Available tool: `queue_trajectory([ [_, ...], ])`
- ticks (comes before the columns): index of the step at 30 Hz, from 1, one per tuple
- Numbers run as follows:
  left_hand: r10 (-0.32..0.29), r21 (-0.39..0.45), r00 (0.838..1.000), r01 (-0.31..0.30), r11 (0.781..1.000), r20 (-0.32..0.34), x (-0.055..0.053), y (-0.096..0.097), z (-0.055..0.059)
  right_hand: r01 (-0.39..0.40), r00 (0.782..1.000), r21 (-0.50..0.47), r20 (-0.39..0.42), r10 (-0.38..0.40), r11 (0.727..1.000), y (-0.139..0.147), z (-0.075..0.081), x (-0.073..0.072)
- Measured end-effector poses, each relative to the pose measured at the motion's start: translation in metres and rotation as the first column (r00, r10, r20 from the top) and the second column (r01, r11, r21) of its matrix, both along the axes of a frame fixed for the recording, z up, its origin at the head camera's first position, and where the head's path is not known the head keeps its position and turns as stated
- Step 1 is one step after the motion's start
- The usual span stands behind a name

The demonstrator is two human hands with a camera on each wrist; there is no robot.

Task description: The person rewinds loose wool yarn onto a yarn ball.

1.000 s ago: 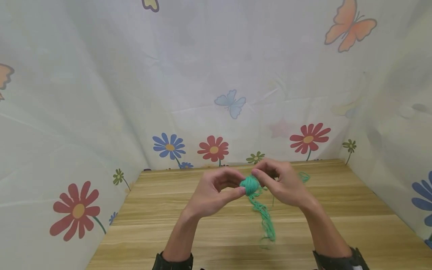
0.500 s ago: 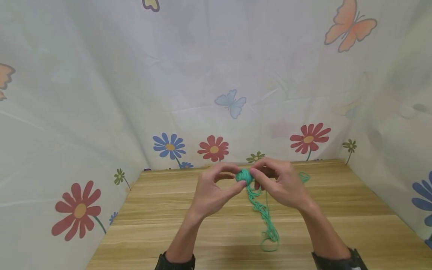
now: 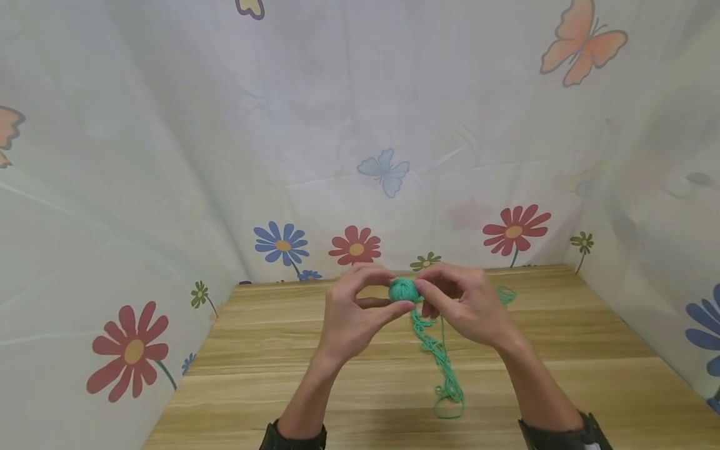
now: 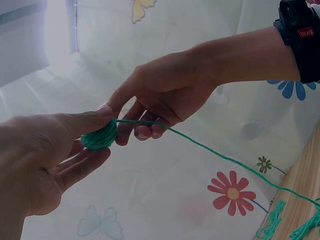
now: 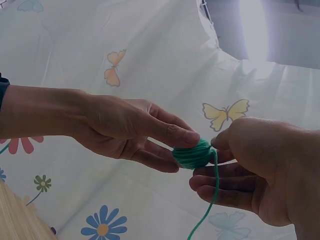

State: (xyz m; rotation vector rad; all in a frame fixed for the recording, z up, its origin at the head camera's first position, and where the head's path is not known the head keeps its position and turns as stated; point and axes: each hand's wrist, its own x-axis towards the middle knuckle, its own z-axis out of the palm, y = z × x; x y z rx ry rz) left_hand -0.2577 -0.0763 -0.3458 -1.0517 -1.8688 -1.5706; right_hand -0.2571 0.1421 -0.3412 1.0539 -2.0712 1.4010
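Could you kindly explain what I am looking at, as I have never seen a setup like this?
There is no machine here, just a person's two bare hands. The wide picture comes from a camera worn on the head, looking forward and down; the others come from one wrist camera on each arm. The left hand holds a green ball of yarn, while the right hand pinches yarn at its edge, a strand trailing down. On the wooden table lie a long green tangle and a smaller loose bundle.
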Motion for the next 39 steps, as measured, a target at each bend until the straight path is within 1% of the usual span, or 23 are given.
queue_trajectory([
  [3,0.007,0.008,1.0,-0.007,1.0,-0.012,0.007,0.001,0.007,0.007,1.0,0.017,0.022,-0.007,1.0,-0.002,0.0,0.0],
  [5,0.006,0.009,1.0,-0.006,1.0,-0.021,0.009,0.001,0.009,0.019,0.999,0.032,0.027,-0.02,0.999,-0.003,-0.001,0.0],
  [7,-0.004,0.006,1.0,0.004,1.0,-0.017,0.009,0.0,0.01,0.037,0.999,0.044,0.025,-0.038,0.998,-0.004,-0.001,0.0],
  [9,-0.023,0.0,1.0,0.023,1.0,-0.003,0.006,-0.001,0.008,0.046,0.999,0.042,0.017,-0.047,0.998,-0.003,-0.002,-0.001],
  [10,-0.038,-0.003,0.999,0.038,0.999,0.009,0.004,-0.001,0.005,0.046,0.999,0.034,0.013,-0.047,0.998,-0.003,-0.002,-0.001],
  [12,-0.089,0.0,0.995,0.089,0.996,0.043,-0.002,-0.002,0.001,0.048,0.999,0.02,0.003,-0.048,0.999,-0.002,-0.002,-0.001],
  [15,-0.169,0.016,0.982,0.168,0.986,0.089,-0.009,-0.004,-0.005,0.055,0.998,0.004,-0.012,-0.055,0.998,0.0,-0.001,0.0],
  [17,-0.203,0.026,0.973,0.202,0.979,0.107,-0.012,-0.005,-0.007,0.065,0.998,0.007,-0.016,-0.064,0.998,0.0,-0.001,0.0],
  [18,-0.207,0.024,0.972,0.206,0.978,0.11,-0.013,-0.005,-0.008,0.071,0.997,0.013,-0.017,-0.07,0.997,0.0,-0.001,0.0],
  [23,-0.184,0.007,0.976,0.185,0.983,0.12,-0.013,-0.006,-0.009,0.08,0.997,0.036,-0.02,-0.079,0.996,0.001,-0.001,0.0],
  [27,-0.195,0.013,0.972,0.195,0.981,0.127,-0.013,-0.006,-0.009,0.062,0.998,0.034,-0.021,-0.062,0.997,0.002,-0.002,-0.001],
  [31,-0.204,0.024,0.972,0.203,0.979,0.116,-0.013,-0.006,-0.009,0.043,0.999,0.033,-0.027,-0.042,0.999,0.003,-0.002,-0.002],
  [39,-0.159,0.016,0.983,0.158,0.987,0.094,-0.013,-0.007,-0.009,0.059,0.998,0.05,-0.026,-0.058,0.997,0.006,0.001,0.001],
])
